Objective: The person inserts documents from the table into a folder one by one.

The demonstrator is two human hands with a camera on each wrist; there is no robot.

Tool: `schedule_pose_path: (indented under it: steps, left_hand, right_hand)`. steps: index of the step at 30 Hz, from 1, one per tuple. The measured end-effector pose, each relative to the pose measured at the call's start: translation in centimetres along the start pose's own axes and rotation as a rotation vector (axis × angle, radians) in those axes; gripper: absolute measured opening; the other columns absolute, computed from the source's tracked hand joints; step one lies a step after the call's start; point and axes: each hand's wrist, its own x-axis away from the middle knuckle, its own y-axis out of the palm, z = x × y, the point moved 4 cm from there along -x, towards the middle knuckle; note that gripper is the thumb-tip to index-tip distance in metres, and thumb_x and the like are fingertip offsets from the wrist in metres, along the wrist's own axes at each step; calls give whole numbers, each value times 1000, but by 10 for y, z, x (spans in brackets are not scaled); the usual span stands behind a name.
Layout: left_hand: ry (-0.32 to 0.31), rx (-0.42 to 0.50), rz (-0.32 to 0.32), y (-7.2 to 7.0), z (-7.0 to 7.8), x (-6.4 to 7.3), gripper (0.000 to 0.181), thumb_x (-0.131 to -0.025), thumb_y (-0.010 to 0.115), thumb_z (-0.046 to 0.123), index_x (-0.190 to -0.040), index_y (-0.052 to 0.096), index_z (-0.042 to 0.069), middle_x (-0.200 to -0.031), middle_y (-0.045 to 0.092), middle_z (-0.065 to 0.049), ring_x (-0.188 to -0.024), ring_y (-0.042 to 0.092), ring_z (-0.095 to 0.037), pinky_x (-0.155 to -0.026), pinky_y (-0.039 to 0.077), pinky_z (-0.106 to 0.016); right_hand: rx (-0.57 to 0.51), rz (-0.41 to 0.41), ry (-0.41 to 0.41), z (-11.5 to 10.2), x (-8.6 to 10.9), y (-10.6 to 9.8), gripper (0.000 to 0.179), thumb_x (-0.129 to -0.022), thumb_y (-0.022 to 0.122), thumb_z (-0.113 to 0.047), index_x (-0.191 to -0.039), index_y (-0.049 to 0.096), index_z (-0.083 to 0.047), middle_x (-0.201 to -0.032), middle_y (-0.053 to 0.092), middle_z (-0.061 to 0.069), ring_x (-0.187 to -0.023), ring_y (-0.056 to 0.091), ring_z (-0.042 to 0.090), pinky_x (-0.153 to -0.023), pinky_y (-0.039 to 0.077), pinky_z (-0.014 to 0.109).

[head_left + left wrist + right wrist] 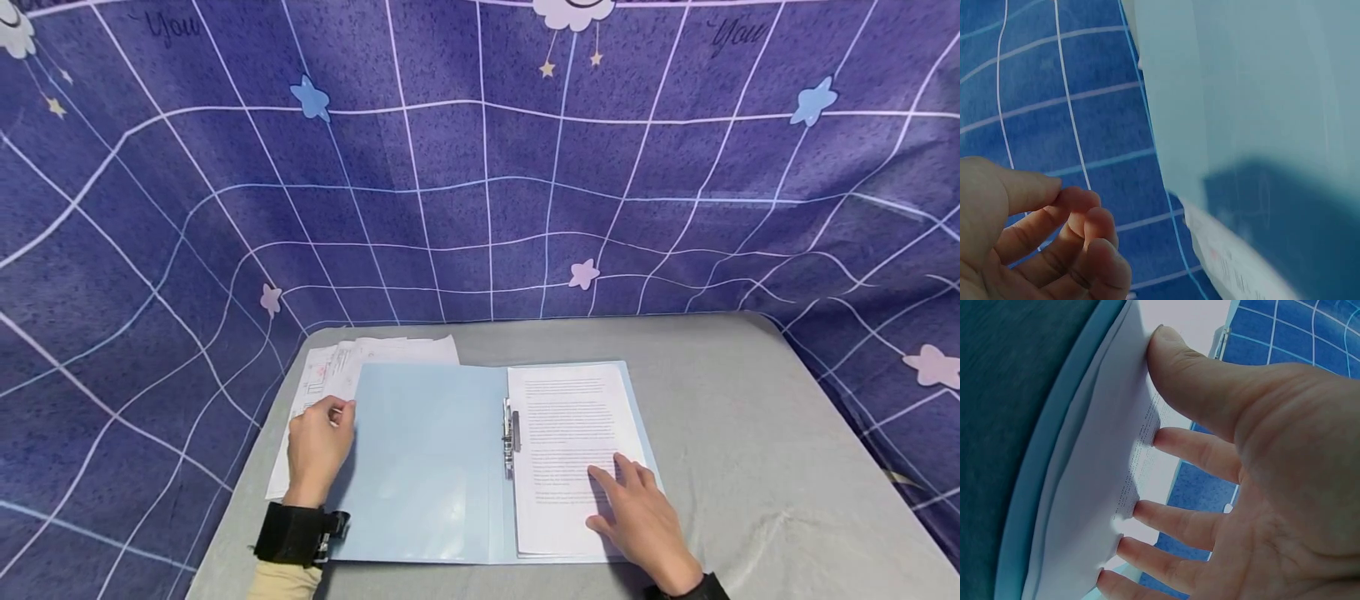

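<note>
A light blue folder [427,450] lies spread open on the grey tabletop. Its right side carries a stack of printed sheets [566,417], beside a metal clip [510,437] along the spine. My right hand [641,517] rests on the lower right of the sheets, its fingers spread and fingertips touching the paper, as the right wrist view also shows. At the folder's left edge is my left hand [318,446], raised above the loose papers. Its fingers [1100,222] are loosely curled, thumb tip meeting the index finger, with nothing between them; the blue cover [1254,94] lies apart from them.
Loose printed papers [330,371] lie partly under the folder's left side. Grey cloth covers the table [750,433], which extends to the right of the folder. A purple-blue curtain [450,208] with lines and stars hangs behind and at both sides.
</note>
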Motion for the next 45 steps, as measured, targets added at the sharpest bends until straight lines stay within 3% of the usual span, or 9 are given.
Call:
schedule_pose_path:
  steps: [11, 19, 32, 37, 45]
  left_hand:
    - [-47, -45, 18, -22, -32, -5, 17, -85, 63, 17, -78, 66, 2, -62, 61, -7, -54, 55, -25, -49, 44, -44]
    - [-105, -112, 23, -28, -53, -8, 16, -85, 63, 17, -75, 66, 4, -60, 60, -8, -61, 57, -37, -54, 43, -52]
    - [-222, -159, -59, -25, -85, -9, 17, -87, 60, 20, -80, 65, 5, -73, 63, -18, -71, 57, -45, -60, 43, -57]
    - [-265, -190, -96, -24, -93, -8, 19, -88, 57, 21, -81, 65, 5, -82, 63, -25, -74, 56, -48, -61, 42, -58]
    - [-316, -230, -169, -23, -102, -2, 19, -88, 57, 20, -79, 64, 5, -85, 62, -27, -75, 56, -48, -57, 42, -57]
  right_hand:
    - [-13, -6, 5, 0, 1, -1, 65, -60, 82, -40, -118, 62, -17, -129, 47, 25, -109, 44, 48, -70, 48, 58]
    - [-15, 12, -8, -1, -1, -2, 66, -59, 83, -39, -117, 63, -16, -128, 47, 26, -108, 45, 48, -70, 48, 59]
    - [-13, -1, -3, 0, -3, -3, 65, -59, 83, -39, -117, 63, -16, -128, 47, 26, -109, 45, 49, -71, 48, 59]
    - [-17, 5, -1, -1, -2, -4, 65, -60, 83, -38, -117, 63, -16, -129, 47, 25, -109, 45, 48, -72, 48, 59]
    - [-14, 8, -4, -2, 0, -4, 65, -59, 82, -39, -117, 63, -16, -128, 47, 26, -108, 45, 48, -72, 48, 58]
